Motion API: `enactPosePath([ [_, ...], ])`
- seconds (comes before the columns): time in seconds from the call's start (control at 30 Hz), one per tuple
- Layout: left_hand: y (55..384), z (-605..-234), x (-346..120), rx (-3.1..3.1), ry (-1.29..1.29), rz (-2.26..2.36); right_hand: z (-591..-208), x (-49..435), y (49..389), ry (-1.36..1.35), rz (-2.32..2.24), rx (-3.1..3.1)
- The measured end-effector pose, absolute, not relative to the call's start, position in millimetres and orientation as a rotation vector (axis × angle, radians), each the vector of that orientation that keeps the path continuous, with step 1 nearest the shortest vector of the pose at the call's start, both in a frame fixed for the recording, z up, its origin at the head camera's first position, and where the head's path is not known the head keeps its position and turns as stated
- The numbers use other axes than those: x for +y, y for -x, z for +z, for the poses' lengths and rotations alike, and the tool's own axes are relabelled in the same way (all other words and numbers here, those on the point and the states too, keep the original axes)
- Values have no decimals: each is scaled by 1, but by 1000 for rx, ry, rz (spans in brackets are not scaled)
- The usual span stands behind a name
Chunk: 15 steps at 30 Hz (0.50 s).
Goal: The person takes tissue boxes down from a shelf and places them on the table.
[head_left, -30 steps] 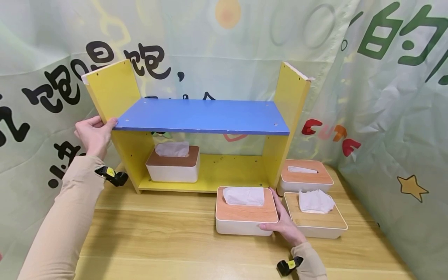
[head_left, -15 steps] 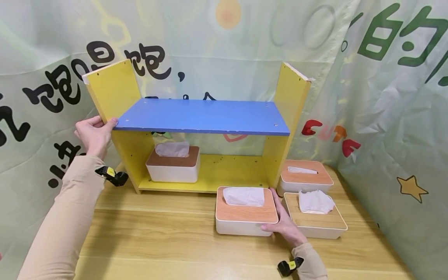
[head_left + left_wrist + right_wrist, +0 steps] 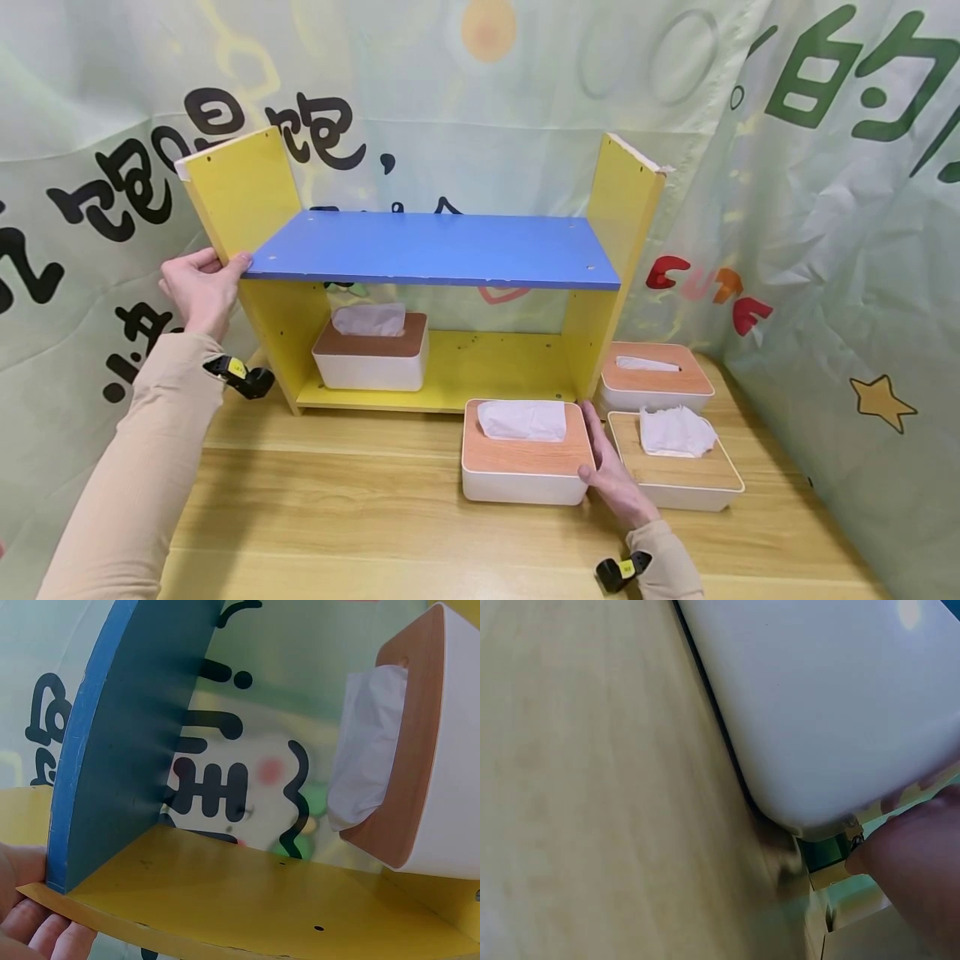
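My left hand (image 3: pixel 201 287) grips the front edge of the shelf unit's left yellow side panel (image 3: pixel 243 196), its thumb by the blue board (image 3: pixel 435 250). In the left wrist view, fingers (image 3: pixel 49 930) wrap under that panel. On the table, in front of the shelf's right part, stands a white tissue box (image 3: pixel 525 490) with a wooden lid and a tissue sticking out. Along its right side lies my right hand (image 3: pixel 617 483), fingers extended and thumb near the front corner. The right wrist view shows the box's white wall (image 3: pixel 840 712) with the thumb beside it.
Another tissue box (image 3: pixel 369 372) with a darker lid sits on the left of the shelf's yellow bottom board (image 3: pixel 495 367). Right of my right hand are two more, a front tissue box (image 3: pixel 675 496) and a rear tissue box (image 3: pixel 660 382). A printed cloth (image 3: pixel 465 108) hangs behind.
My right thumb has come off the front face of the tissue box and now lies at its right corner. The box stays in place, and my left hand has not moved.
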<state>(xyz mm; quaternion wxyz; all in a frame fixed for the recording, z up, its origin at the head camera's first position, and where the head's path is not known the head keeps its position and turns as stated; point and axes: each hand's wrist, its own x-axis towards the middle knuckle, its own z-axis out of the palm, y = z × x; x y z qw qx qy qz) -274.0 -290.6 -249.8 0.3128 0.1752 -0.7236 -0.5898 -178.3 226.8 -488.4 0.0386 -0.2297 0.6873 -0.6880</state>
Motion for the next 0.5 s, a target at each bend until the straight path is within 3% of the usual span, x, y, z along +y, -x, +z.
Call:
enactPosePath([
  [0.5,277,-251,-295,-1938,-492,-1525,-472,224,173,631,-2119,2018],
])
